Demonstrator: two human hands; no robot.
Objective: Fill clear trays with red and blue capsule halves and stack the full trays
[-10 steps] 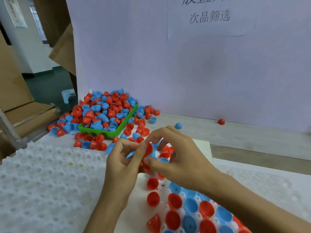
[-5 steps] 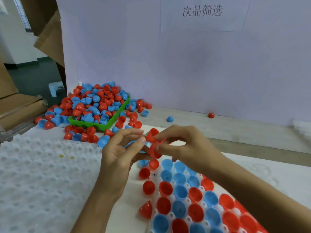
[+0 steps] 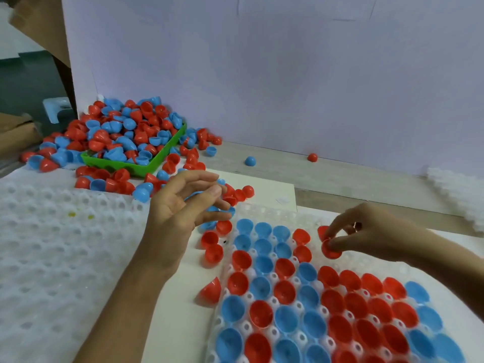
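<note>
one head view, close, looking forward and down over the clear tray (image 3: 264,213)

Right hand (image 3: 372,234): pinching a red capsule half (image 3: 330,249) over the clear tray (image 3: 264,212)
Left hand (image 3: 183,208): fingers loosely curled, above loose halves

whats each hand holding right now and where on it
The right hand pinches a red capsule half by its rim over the clear tray. The left hand holds nothing.
</note>
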